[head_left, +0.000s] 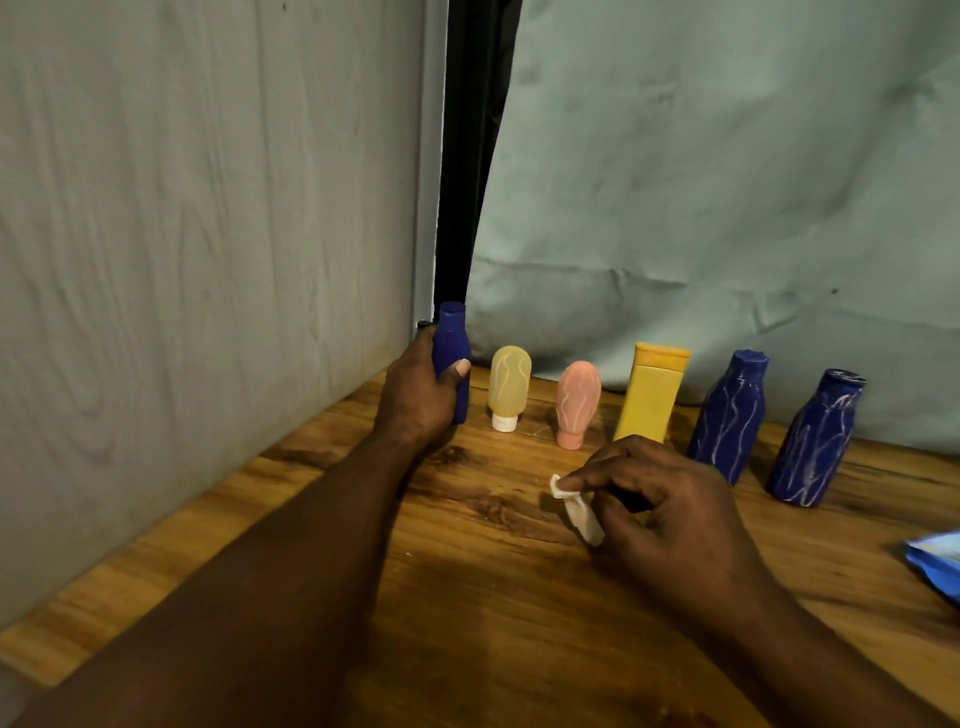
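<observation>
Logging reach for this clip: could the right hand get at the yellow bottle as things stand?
Probably yes. The yellow bottle stands just beyond the right hand, nothing seen between them. The hand pinches a white wipe, though, so it might have to drop that first.

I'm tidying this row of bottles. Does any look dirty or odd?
Yes. White streaks run down four: the pale yellow tube, the pink tube, and, both blue, the fifth bottle and the rightmost bottle. The blue bottle gripped by the left hand and the yellow bottle show none.
</observation>
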